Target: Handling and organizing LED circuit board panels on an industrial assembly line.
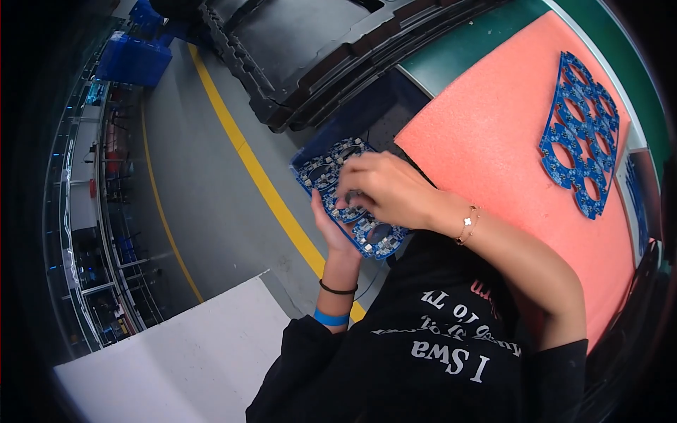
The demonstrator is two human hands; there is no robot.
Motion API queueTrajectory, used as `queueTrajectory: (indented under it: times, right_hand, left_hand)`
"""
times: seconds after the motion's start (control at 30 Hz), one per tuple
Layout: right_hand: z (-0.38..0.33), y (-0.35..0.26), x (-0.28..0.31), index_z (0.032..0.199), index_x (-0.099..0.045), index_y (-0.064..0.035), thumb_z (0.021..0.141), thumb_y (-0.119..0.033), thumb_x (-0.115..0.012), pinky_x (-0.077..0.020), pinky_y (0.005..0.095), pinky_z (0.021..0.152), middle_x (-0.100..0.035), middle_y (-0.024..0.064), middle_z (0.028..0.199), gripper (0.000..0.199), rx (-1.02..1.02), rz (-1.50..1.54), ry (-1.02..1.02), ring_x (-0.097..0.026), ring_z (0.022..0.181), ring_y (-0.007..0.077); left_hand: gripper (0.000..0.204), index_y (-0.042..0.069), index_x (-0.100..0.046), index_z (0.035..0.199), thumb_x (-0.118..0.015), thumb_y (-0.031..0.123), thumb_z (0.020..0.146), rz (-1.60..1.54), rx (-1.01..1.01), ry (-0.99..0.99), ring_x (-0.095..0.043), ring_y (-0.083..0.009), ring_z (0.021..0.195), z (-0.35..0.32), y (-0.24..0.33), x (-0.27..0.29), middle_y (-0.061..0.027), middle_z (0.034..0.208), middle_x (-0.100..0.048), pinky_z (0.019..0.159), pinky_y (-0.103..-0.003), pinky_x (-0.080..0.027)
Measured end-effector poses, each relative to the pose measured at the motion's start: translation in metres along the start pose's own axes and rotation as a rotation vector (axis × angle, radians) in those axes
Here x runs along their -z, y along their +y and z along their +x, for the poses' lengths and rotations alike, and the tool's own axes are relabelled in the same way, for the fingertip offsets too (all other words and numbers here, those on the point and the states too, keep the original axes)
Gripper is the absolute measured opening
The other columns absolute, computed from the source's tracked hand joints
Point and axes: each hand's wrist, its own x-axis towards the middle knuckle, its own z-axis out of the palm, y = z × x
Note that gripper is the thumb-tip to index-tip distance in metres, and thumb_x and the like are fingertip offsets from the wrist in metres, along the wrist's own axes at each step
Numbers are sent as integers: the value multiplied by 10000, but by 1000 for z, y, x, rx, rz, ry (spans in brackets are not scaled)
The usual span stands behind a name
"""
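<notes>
A blue circuit board panel (pixel 381 242) with large round holes and many small components is tilted in front of my body. My left hand (pixel 331 227) grips its lower left edge, the thumb along the rim and the other fingers mostly hidden beneath. Over the middle of the panel, my right hand (pixel 384 185) has its fingers bent and drawn together at the board's face. A dark spot shows by those fingertips; whether it is a small part or one of the holes is unclear. A second blue board panel (pixel 580 134) lies on pink foam (pixel 479 116) to the right.
Stacked black plastic trays (pixel 303 67) stand at the top, beside a dark blue bin (pixel 381 106) behind the held panel. Green table surface (pixel 451 60) borders the foam. Blue crates (pixel 134 60) sit far left past a yellow floor line (pixel 254 166). A white surface (pixel 190 352) is lower left.
</notes>
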Motion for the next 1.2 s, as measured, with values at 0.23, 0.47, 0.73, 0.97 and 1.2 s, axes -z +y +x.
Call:
queueTrajectory:
  times: [0.23, 0.47, 0.73, 0.97, 1.2]
  right_hand:
    - [-8, -1, -7, 759, -594, -14, 666, -46, -660, -457, 364, 659, -573, 91, 794, 119, -89, -38, -312, -579, 774, 273]
    - [-1, -12, 4, 747, -577, 3, 672, 1, -628, -460, 362, 643, -581, 96, 811, 90, -113, -25, -241, -578, 767, 292]
    - [-7, -6, -2, 774, -607, -13, 692, -76, -656, -453, 342, 717, -598, 70, 855, 114, -14, 40, -258, -572, 832, 270]
    - [0, -8, 1, 752, -594, 4, 692, -9, -624, -468, 350, 658, -599, 117, 796, 68, -194, 268, -221, -620, 702, 266]
    - [-7, -7, -8, 761, -600, -15, 679, -21, -640, -454, 337, 705, -592, 82, 802, 91, -10, 93, -244, -582, 814, 245]
  left_hand:
    - [650, 1, -398, 1248, -217, 505, 880, -226, -134, -415, -465, -325, 1117, 29, 5, 23, -242, 1191, -477, 946, -416, -385]
    - [623, 27, -451, 1191, -209, 506, 873, -221, -148, -341, -507, -342, 1045, 19, 8, 12, -221, 1164, -497, 899, -419, -425]
    - [602, -19, -452, 1179, -230, 454, 879, -302, -138, -329, -491, -347, 1077, 42, 9, 38, -221, 1198, -481, 954, -433, -376]
    - [574, 27, -504, 1102, -248, 486, 871, -270, -155, -219, -534, -337, 1005, 39, 7, 34, -209, 1118, -531, 873, -417, -448]
    - [648, 18, -403, 1242, -256, 520, 858, -241, -138, -341, -440, -340, 1137, 43, -1, 28, -218, 1239, -444, 984, -445, -330]
